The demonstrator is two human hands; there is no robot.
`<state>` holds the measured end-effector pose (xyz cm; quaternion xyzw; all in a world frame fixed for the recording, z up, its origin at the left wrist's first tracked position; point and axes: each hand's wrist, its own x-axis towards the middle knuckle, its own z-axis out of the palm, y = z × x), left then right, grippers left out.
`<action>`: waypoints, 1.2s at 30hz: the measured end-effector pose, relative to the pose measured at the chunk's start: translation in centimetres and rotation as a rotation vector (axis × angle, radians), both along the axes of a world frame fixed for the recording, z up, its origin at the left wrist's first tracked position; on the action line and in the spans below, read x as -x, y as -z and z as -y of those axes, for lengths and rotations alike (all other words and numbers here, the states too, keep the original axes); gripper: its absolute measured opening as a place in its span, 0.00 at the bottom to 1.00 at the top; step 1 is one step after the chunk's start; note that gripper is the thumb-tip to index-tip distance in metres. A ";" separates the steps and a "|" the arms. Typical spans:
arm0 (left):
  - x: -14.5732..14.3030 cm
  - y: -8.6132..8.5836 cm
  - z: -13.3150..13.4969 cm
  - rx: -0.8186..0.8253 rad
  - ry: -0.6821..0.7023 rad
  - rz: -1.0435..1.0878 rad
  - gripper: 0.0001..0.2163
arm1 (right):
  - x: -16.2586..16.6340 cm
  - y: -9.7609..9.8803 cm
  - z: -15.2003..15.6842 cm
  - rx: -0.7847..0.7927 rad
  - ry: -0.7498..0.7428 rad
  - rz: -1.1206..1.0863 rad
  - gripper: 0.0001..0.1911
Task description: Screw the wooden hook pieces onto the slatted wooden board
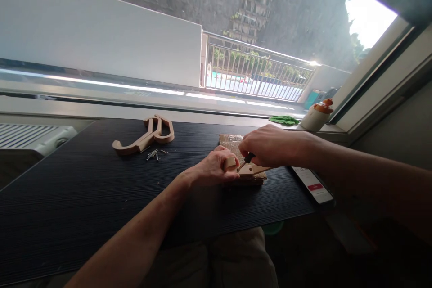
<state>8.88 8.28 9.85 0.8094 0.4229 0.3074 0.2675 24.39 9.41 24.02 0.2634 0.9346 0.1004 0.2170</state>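
My right hand (263,146) is closed round the dark handle of a screwdriver (249,158). Its shaft slants down to the left and meets a small wooden piece (248,170), which has a dark round hole to the right of the tip. My left hand (221,164) grips the left end of that wooden piece, with a pale block end showing between the fingers. Beneath it lies a stack of cardboard (232,141). Part of the wooden piece is hidden by my hands.
Left on the dark table (84,189) lie curved wooden parts (145,141) and several screws (152,155). A phone (313,184) rests near the right edge. A green cloth (284,120) and a bottle with an orange top (317,116) stand by the window. A radiator (37,137) is far left.
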 end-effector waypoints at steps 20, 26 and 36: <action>0.0 0.1 0.0 -0.043 -0.001 -0.001 0.09 | -0.1 0.5 -0.4 0.017 -0.082 -0.011 0.12; 0.0 0.2 0.0 -0.037 0.011 0.018 0.09 | 0.0 1.1 -1.4 0.032 0.050 -0.050 0.11; 0.1 0.2 0.0 -0.035 -0.002 0.003 0.08 | 0.3 0.8 0.9 -0.093 -0.070 -0.030 0.09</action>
